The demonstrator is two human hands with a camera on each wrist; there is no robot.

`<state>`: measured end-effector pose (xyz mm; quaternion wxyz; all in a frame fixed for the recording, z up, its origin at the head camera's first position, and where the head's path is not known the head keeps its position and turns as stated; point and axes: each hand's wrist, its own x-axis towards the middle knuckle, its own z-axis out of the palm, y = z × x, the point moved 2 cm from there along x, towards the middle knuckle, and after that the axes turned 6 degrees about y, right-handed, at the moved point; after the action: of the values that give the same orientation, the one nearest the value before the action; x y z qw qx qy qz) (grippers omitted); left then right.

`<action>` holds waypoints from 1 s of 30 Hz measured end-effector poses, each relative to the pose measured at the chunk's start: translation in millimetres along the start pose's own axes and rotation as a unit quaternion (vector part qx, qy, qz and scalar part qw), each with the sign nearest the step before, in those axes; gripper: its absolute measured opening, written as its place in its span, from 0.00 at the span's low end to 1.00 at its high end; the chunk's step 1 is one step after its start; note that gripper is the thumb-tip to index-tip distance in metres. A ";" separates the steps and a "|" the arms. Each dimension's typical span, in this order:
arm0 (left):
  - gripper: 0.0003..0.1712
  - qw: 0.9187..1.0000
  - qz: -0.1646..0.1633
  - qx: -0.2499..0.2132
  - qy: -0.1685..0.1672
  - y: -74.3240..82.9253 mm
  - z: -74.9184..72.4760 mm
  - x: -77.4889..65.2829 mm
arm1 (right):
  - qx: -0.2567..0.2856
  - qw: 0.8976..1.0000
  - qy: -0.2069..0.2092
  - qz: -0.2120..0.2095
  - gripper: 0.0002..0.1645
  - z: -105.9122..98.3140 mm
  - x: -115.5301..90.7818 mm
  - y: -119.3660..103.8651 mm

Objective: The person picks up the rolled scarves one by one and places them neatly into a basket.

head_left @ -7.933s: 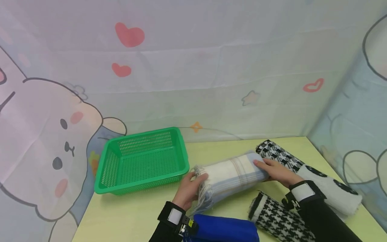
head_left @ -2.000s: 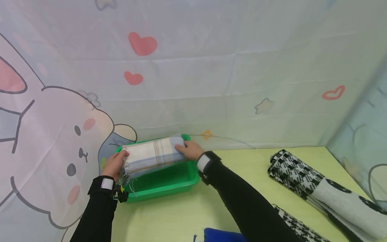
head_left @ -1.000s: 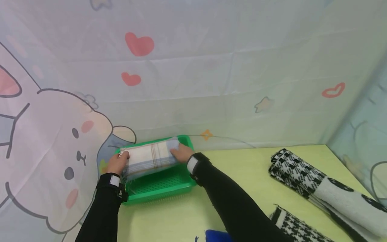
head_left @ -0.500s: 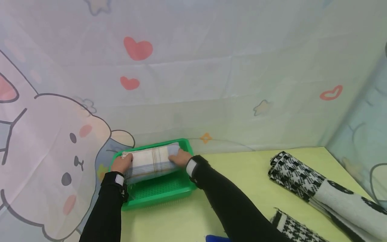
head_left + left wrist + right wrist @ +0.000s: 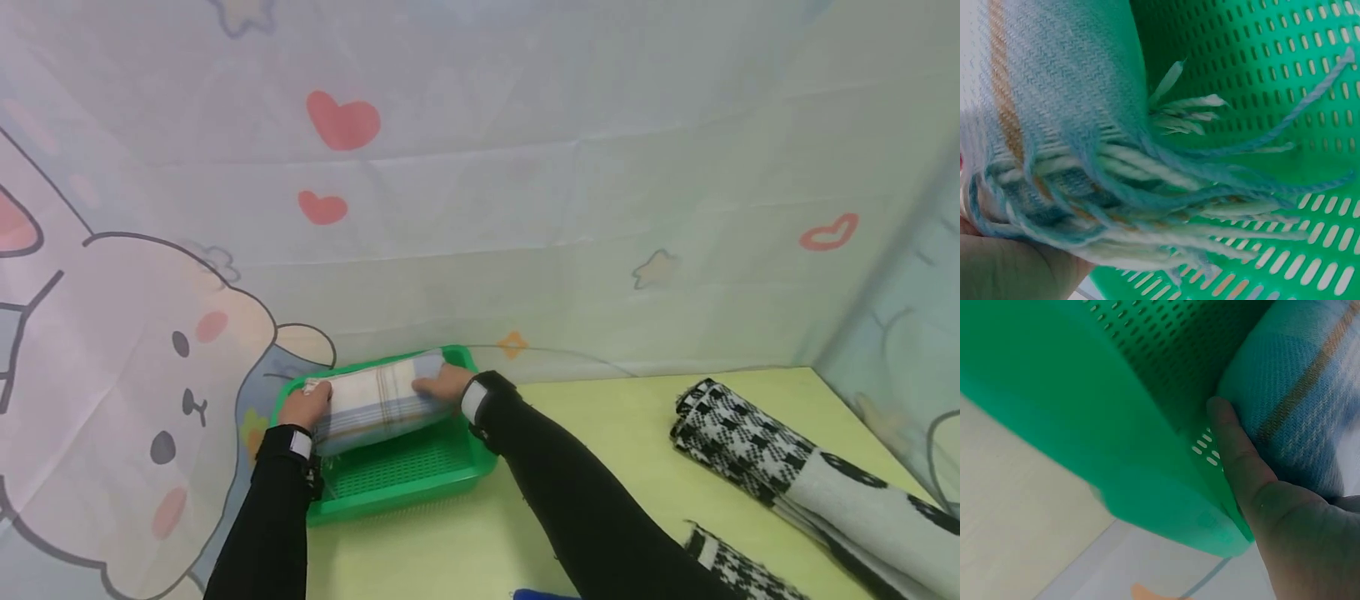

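A folded plaid scarf, cream and light blue with tan stripes, lies in the back half of the green basket. My left hand grips its fringed end at the basket's left side. In the left wrist view loose fringe strands spread over the perforated basket. My right hand holds the smooth folded end near the right wall. The right wrist view shows one finger stretched along the scarf's end, beside the basket wall. The other fingers are mostly hidden.
On the right of the yellow table lies a rolled black-and-white houndstooth scarf with a white section. A smaller houndstooth roll and a blue cloth show at the front edge. A printed curtain hangs behind.
Both hands have carried the plaid scarf left from the table and lowered it into the basket. Over the last half second hands and scarf have barely shifted.
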<state>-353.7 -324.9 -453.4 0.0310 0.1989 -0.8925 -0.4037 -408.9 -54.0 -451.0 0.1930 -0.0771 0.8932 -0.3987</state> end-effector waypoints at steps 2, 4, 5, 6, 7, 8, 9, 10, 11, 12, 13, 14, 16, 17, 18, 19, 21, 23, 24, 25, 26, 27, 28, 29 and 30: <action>0.20 1.000 -0.005 0.006 -0.001 -1.6 2.7 0.8 | -0.015 1.000 -0.002 0.001 0.51 0.2 -0.3 -0.2; 0.19 1.000 -0.012 0.009 -0.004 -3.2 4.7 1.5 | -0.026 1.000 -0.006 0.000 0.51 0.4 -2.5 -1.3; 0.19 1.000 -0.015 0.011 -0.005 -4.0 5.5 1.7 | -0.037 0.999 -0.006 -0.002 0.51 0.0 -4.2 -2.5; 0.18 1.000 -0.017 0.011 -0.007 -4.7 6.2 1.8 | -0.039 0.999 -0.009 -0.003 0.51 -0.4 -6.8 -4.3; 0.18 1.000 -0.021 0.011 -0.008 -5.5 6.7 2.3 | -0.042 0.999 -0.012 -0.003 0.51 -0.6 -9.1 -5.9; 0.19 1.000 -0.025 0.011 -0.010 -6.1 7.3 2.8 | -0.051 0.999 -0.015 -0.005 0.50 -0.7 -10.9 -6.7; 0.21 1.000 -0.027 0.010 -0.013 -6.8 7.9 2.7 | -0.056 0.998 -0.019 -0.006 0.50 -0.6 -12.0 -7.5; 0.25 0.999 -0.029 0.010 -0.016 -7.6 8.6 2.9 | -0.064 0.998 -0.022 -0.006 0.51 -0.2 -12.4 -7.4; 0.30 0.999 -0.030 0.010 -0.018 -8.5 9.4 3.1 | -0.076 0.997 -0.024 -0.009 0.51 0.9 -11.8 -6.5; 0.35 0.999 -0.032 0.010 -0.021 -9.5 10.2 3.5 | -0.079 0.996 -0.028 -0.008 0.51 2.7 -11.0 -5.0; 0.40 0.999 -0.032 0.010 -0.025 -10.8 11.0 4.4 | -0.082 0.996 -0.029 -0.008 0.51 4.6 -9.1 -3.1; 0.42 0.999 -0.032 0.010 -0.026 -12.1 12.1 5.6 | -0.082 0.996 -0.031 -0.006 0.51 6.3 -7.5 -1.3; 0.46 0.999 -0.033 0.009 -0.030 -15.4 14.1 9.4 | -0.086 0.996 -0.033 -0.002 0.51 8.5 -6.6 0.7; 0.47 0.999 -0.033 0.009 -0.034 -17.3 15.0 11.9 | -0.092 0.995 -0.034 -0.002 0.51 8.3 -8.0 0.1; 0.48 0.999 -0.034 0.009 -0.037 -18.1 15.7 13.5 | -0.095 0.995 -0.035 0.000 0.51 8.4 -8.2 0.0; 0.48 0.999 -0.033 0.010 -0.040 -18.7 15.8 14.5 | -0.100 0.994 -0.036 0.000 0.51 7.9 -8.5 -1.0; 0.47 0.998 -0.031 0.014 -0.043 -19.5 16.3 15.5 | -0.116 0.993 -0.037 0.002 0.51 8.2 -6.9 -1.8; 0.44 0.998 -0.028 0.023 -0.047 -20.0 16.3 14.7 | -0.128 0.991 -0.038 0.003 0.51 10.0 -2.4 -1.6; 0.42 0.998 -0.026 0.027 -0.047 -20.0 16.2 13.7 | -0.131 0.991 -0.038 0.007 0.51 12.1 1.6 -0.4; 0.40 0.998 -0.023 0.031 -0.047 -21.2 16.3 13.8 | -0.134 0.990 -0.039 0.009 0.51 13.5 3.7 0.0; 0.39 0.998 -0.022 0.033 -0.046 -22.5 16.9 14.1 | -0.135 0.990 -0.038 0.012 0.51 14.8 5.2 0.3; 0.37 0.998 -0.022 0.036 -0.047 -23.8 17.3 14.6 | -0.132 0.990 -0.038 0.014 0.52 15.3 5.5 0.3; 0.36 0.998 -0.022 0.037 -0.046 -24.8 17.5 15.2 | -0.137 0.990 -0.038 0.014 0.52 15.5 5.9 -0.1; 0.35 0.998 -0.021 0.037 -0.046 -25.8 17.7 16.2 | -0.139 0.989 -0.037 0.014 0.51 15.1 5.6 -0.9; 0.32 0.998 -0.021 0.038 -0.047 -26.7 18.1 17.3 | -0.144 0.989 -0.038 0.013 0.51 14.6 4.8 -1.7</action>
<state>-364.7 -334.6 -487.0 -0.0268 0.1997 -0.9031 -0.3791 -407.3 -66.5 -460.0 0.2188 -0.1070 0.9343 -0.2605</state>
